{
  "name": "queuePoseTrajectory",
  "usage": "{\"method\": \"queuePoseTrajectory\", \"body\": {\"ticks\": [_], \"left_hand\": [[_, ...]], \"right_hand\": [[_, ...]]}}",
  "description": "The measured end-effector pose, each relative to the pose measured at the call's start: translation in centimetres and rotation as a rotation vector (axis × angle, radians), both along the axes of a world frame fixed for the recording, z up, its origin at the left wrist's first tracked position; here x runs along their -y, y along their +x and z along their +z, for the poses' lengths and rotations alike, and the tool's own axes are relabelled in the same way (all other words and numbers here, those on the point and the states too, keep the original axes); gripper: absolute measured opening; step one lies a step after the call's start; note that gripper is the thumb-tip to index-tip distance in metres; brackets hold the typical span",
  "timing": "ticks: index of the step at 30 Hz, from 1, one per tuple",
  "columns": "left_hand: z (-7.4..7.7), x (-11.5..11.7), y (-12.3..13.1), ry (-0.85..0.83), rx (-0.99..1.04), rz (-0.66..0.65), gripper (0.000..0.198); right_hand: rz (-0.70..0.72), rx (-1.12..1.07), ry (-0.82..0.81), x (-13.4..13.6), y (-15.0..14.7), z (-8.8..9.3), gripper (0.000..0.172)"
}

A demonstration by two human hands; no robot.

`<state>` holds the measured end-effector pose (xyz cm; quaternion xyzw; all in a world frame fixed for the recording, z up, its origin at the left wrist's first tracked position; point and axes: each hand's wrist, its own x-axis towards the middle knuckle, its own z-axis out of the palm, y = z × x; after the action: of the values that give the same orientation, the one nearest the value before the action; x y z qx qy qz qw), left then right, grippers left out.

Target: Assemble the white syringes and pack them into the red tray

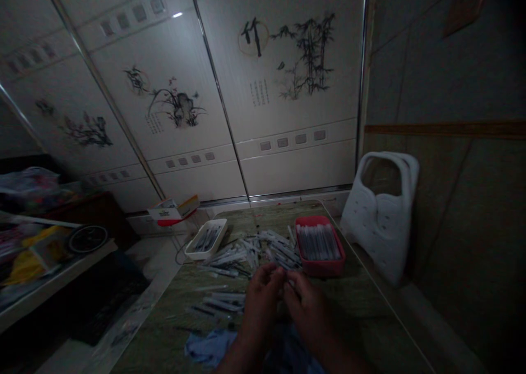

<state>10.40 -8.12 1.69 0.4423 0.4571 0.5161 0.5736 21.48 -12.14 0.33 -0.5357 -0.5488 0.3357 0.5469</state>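
My left hand [263, 292] and my right hand [306, 300] meet over the near middle of the table, fingertips pinched together. Whatever they hold is hidden or too small and dark to name. Just beyond them lies a loose heap of slim, pale pen-like sticks [246, 252]. More of these sticks [224, 302] are spread to the left of my left hand. Past my right hand, a red basket [322, 268] is packed with similar sticks in a row. A white tray [222, 232] with dark, thin sticks stands at the far left of the table.
A crumpled blue cloth [207, 344] lies by my left forearm. Folded white plastic stools [380, 215] lean against the right wall. Behind the table [370, 319] are sliding panels [296, 165]. A cluttered shelf [61, 275] stands at left, and an open box [170, 212] behind the tray.
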Motion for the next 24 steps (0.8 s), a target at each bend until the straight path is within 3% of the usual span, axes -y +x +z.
{"method": "queuePoseTrajectory", "body": {"ticks": [5, 10, 15, 24], "left_hand": [[-0.1, -1.8, 1.8, 0.026, -0.113, -0.081, 0.039], [0.5, -5.4, 4.0, 0.072, -0.206, -0.103, 0.038], [1.1, -9.2, 6.8, 0.117, -0.386, -0.172, 0.034], [1.4, -13.5, 10.3, 0.139, -0.811, -0.242, 0.033]], "right_hand": [[-0.117, 0.059, 0.020, -0.3, 1.3, -0.8, 0.036], [-0.334, -0.213, 0.039, -1.4, 3.6, -1.7, 0.051], [-0.545, -0.399, 0.069, -1.9, 6.7, -1.5, 0.050], [-0.577, -0.504, 0.011, -2.5, 8.2, -2.0, 0.039]]}}
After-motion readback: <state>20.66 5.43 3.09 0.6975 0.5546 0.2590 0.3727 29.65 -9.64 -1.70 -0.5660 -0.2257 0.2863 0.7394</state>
